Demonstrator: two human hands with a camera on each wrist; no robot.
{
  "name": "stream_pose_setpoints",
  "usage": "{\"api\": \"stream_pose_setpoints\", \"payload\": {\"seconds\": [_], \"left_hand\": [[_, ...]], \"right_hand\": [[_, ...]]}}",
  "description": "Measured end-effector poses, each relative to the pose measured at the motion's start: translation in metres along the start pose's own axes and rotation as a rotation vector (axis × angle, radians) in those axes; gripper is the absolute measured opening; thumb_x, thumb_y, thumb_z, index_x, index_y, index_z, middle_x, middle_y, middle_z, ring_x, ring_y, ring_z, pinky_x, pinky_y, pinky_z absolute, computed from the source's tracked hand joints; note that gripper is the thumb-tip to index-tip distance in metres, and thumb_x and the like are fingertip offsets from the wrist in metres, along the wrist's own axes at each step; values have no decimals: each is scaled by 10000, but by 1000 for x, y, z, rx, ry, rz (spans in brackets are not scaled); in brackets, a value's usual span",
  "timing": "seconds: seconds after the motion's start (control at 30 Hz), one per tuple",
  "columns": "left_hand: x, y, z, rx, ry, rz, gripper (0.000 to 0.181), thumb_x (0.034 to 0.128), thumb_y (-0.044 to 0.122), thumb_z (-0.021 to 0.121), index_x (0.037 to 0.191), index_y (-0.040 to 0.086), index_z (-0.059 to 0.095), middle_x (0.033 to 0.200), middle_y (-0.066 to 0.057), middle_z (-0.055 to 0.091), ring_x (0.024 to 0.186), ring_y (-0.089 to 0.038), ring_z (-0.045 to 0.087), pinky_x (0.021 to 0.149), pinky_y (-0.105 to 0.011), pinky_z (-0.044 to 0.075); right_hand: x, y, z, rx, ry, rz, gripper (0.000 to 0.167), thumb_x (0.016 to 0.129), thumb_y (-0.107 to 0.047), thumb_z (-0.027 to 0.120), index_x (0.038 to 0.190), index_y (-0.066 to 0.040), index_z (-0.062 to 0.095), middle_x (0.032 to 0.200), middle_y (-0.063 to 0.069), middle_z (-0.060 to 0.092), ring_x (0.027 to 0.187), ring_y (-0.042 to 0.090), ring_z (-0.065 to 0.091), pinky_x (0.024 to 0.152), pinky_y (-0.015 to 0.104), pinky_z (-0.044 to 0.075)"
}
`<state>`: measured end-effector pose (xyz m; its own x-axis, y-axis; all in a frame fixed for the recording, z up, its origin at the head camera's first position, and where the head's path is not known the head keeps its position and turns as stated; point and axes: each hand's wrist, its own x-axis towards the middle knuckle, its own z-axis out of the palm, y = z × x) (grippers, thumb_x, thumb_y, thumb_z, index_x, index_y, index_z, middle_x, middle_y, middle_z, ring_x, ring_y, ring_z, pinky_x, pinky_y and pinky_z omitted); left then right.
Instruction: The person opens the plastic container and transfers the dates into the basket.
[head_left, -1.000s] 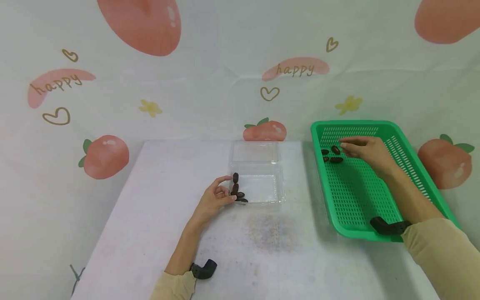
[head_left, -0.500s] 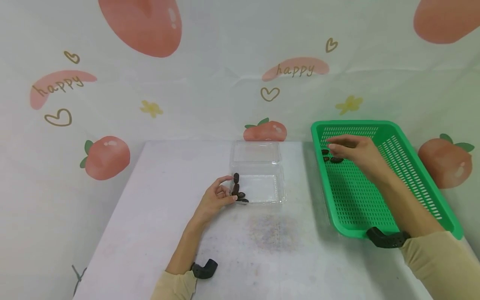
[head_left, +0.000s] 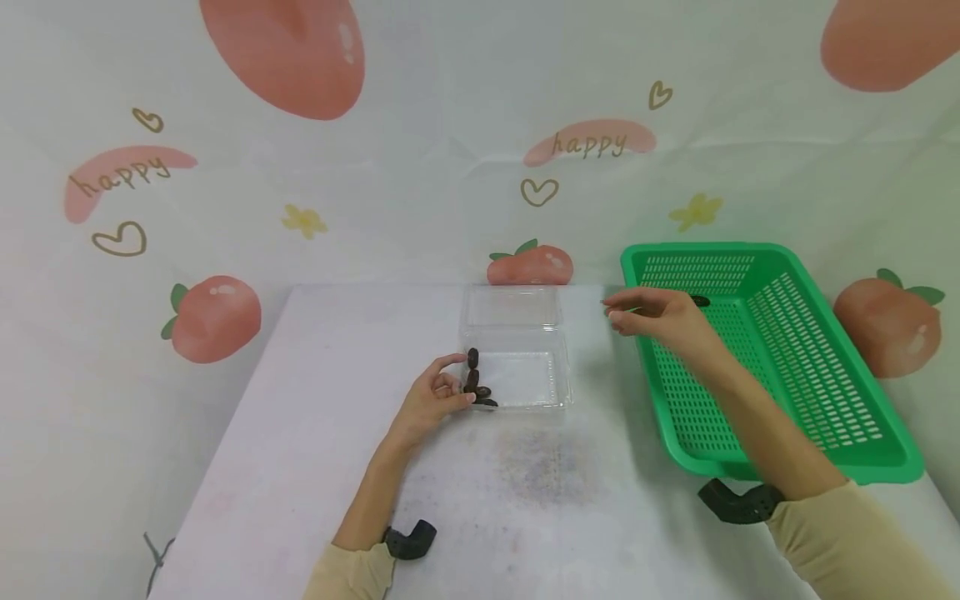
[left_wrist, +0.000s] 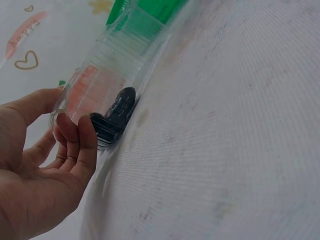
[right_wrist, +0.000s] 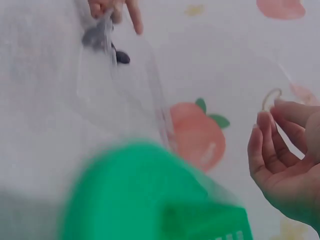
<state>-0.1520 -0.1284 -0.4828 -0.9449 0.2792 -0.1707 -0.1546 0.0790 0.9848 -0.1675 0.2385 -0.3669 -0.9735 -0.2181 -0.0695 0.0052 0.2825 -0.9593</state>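
In the head view my left hand (head_left: 432, 400) holds the left end of a clear plastic clamshell box (head_left: 558, 392), index finger on the side and thumb at the front corner. Several dark brown dates (head_left: 472, 377) lie in the box along its left wall. My right hand (head_left: 660, 321) hangs over the left rim of a green plastic basket (head_left: 787, 467), fingers bent and fingertips close together. No date shows between these fingertips in the head or right wrist view. Behind that hand one date (head_left: 701, 301) is visible in the basket; the hand covers the area beside it.
The box's lid (head_left: 512, 307) lies folded back toward the wall sheet (head_left: 405, 183). A stained patch (head_left: 543, 467) marks the white tabletop (head_left: 315, 467) in front of the box. The basket stands at the right.
My right hand has moved left from above the dates in the basket to the basket's left rim, now covering most of those dates. My left hand and the box have stayed in place.
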Motion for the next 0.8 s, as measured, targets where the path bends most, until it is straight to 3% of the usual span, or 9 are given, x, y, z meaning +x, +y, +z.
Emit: {"api": "stream_pose_setpoints", "payload": {"seconds": [0.47, 0.8], "left_hand": [[0, 0, 0, 8, -15, -6, 690, 840, -23, 749, 1453, 97, 456, 838, -23, 494, 720, -116, 526, 722, -267, 524], [1, 1, -3, 27, -35, -20, 713, 827, -38, 760, 1450, 120, 453, 857, -34, 486, 726, -119, 513, 706, -244, 506]], "right_hand": [[5, 9, 69, 93, -36, -3, 284, 931, -196, 713, 1178, -56, 696, 1078, 61, 698, 907, 185, 683, 872, 329, 535], [9, 14, 108, 130, -52, -14, 226, 925, -137, 711, 1134, -51, 714, 1052, 111, 699, 914, 252, 672, 870, 354, 529]]}}
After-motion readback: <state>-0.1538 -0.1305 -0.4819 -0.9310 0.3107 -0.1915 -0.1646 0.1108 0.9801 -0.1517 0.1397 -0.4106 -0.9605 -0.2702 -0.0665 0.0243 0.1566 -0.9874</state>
